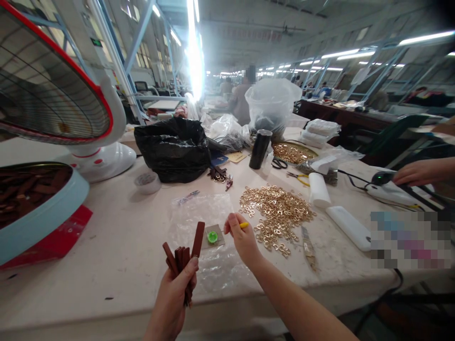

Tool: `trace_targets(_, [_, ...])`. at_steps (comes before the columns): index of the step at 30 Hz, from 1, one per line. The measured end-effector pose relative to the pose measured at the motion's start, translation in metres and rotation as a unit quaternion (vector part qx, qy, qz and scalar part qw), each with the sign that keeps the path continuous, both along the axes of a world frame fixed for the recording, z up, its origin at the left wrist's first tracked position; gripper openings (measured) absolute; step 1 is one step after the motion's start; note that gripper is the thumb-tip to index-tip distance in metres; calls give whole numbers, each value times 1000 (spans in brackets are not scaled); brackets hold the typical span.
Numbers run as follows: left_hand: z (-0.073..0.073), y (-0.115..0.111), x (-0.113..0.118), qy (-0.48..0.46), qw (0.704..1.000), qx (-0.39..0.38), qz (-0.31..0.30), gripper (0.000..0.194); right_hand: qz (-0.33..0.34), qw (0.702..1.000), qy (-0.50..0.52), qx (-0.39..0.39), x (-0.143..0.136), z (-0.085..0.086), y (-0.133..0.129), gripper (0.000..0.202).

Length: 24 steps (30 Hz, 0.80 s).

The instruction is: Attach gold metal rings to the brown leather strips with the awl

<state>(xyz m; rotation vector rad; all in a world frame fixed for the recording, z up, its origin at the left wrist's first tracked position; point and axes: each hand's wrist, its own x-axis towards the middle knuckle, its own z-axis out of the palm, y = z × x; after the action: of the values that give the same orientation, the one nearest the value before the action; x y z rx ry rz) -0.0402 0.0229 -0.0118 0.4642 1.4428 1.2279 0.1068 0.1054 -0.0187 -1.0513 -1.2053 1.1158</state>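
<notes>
My left hand [177, 284] is closed round a bunch of brown leather strips [181, 258], and one strip [198, 239] stands up apart from the others beside my thumb. In my right hand [241, 237] a slim yellow-handled tool [243, 225] is pinched between thumb and fingers. Its thin tip points left toward a small bright green cap or dish [212, 237], but what kind of tip it is I cannot tell. The green dish sits on a grey-brown square [219, 242], over a clear plastic sheet [216, 274]. Right of my right hand spreads a heap of small gold metal rings [280, 213].
A blue round tin [46, 213] of brown strips and a fan [57, 80] stand left. Behind are a black plastic bag [174, 149], a black cylinder [260, 149], scissors [279, 163] and pliers [298, 177]. A co-worker's hand [415, 173] is at the right.
</notes>
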Motion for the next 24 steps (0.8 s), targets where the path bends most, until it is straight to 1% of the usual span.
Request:
trace_targets(2, [2, 0, 2, 12, 1000, -5, -17, 38, -1, 996, 84, -18, 5, 12, -9, 40])
trace_targets(4, [4, -2, 4, 12, 999, 0, -41, 38, 18, 984, 173, -36, 9, 25, -19, 39])
trace_targets(7, [7, -5, 8, 0, 998, 9, -69, 39, 58, 971, 228, -44, 13, 39, -35, 38])
trace_targets(9, [9, -6, 11, -4, 998, 19, -67, 39, 70, 969, 232, -41, 11, 43, -42, 38])
trace_targets(14, [18, -10, 17, 9, 998, 23, -54, 36, 83, 969, 229, -40, 3, 43, -47, 37])
trace_targets(16, [22, -12, 17, 11, 999, 20, -45, 35, 75, 967, 240, -34, 5, 44, -46, 37])
trace_targets(19, [23, -15, 17, 6, 1000, 10, -26, 35, 43, 965, 259, -23, 14, 49, -47, 39])
trace_targets(20, [23, -15, 17, 1, 1000, 8, -21, 34, 32, 968, 249, -14, 18, 49, -49, 39])
trace_targets(22, [22, -16, 18, -10, 1000, 6, -19, 33, 31, 982, 187, -5, 22, 48, -52, 36])
trace_targets(23, [22, -16, 19, -15, 1000, 9, -18, 33, 50, 988, 143, -6, 22, 46, -55, 32])
trace_targets(24, [22, -16, 21, -20, 1000, 14, -16, 33, 82, 992, 95, -11, 21, 44, -57, 28])
